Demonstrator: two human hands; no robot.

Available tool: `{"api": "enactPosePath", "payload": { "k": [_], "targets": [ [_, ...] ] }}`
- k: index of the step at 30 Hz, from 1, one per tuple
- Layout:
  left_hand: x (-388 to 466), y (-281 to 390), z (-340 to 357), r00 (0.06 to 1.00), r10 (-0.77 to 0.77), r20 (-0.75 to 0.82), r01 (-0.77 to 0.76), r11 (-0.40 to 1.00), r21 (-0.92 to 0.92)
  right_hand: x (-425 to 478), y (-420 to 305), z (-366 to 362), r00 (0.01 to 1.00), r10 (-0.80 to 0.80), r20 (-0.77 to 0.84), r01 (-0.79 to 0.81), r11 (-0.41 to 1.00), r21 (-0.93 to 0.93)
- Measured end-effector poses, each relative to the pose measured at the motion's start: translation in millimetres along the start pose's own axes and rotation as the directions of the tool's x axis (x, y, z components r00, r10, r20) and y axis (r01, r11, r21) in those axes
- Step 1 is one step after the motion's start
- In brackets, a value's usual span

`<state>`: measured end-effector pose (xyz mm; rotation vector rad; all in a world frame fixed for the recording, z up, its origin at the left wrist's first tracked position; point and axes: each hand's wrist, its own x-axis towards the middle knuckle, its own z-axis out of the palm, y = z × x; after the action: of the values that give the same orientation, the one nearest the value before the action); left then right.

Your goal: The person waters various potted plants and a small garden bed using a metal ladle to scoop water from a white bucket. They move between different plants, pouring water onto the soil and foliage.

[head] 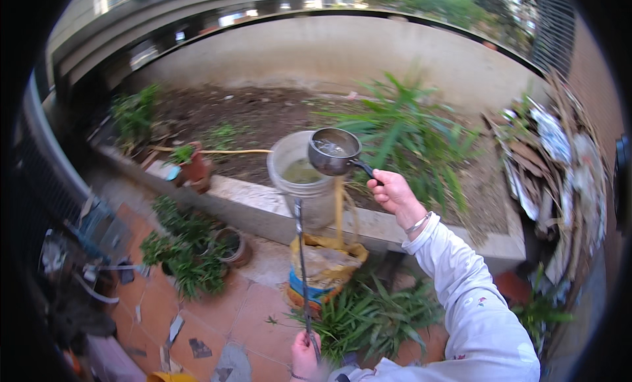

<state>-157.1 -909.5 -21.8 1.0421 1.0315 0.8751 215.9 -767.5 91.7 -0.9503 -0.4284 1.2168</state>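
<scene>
My right hand [393, 191] grips the black handle of a small dark saucepan [323, 164], which has clear liquid in it. The pan is above the right rim of a pale plastic bucket [281, 165], and greenish water shows in the bucket's bottom. Low in the view, my left hand [305, 355] is closed around a thin dark rod [303, 263]. The rod's far end points up in front of the bucket. Behind the rod sits a yellow and blue sack [316, 278] with its top open.
The bucket stands on the stone ledge [247, 199] of a soil bed [197, 110]. A yellow hose [237, 151] runs beside it. Potted plants [192, 253] and long-leaved plants [380, 308] occupy the tiled floor, along with broken tile pieces [200, 348]. Cardboard and scrap [543, 170] are piled at right.
</scene>
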Motion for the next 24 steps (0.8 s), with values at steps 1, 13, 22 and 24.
{"api": "enactPosePath", "payload": {
  "k": [1,13,22,24],
  "targets": [
    [2.6,-1.1,4.9,0.997,-0.063,0.042,0.066,0.996,-0.060,-26.3,-5.9,-10.9,1.000,-0.023,-0.008,0.023,1.000,0.000],
    [-58.6,-34.8,122.9,0.801,-0.385,0.459,0.204,0.896,0.394,-422.4,25.5,-213.3,0.734,-0.216,-0.644,0.160,0.976,-0.145],
    [-166.7,-84.3,274.5,0.464,-0.584,0.666,0.226,0.805,0.549,-694.5,80.2,-316.3,0.154,-0.193,-0.969,0.309,0.941,-0.138],
    [-197.0,-91.0,308.4,0.377,-0.622,0.687,0.216,0.780,0.587,-745.6,88.4,-335.8,0.046,-0.156,-0.987,0.357,0.925,-0.129]
  ]
}}
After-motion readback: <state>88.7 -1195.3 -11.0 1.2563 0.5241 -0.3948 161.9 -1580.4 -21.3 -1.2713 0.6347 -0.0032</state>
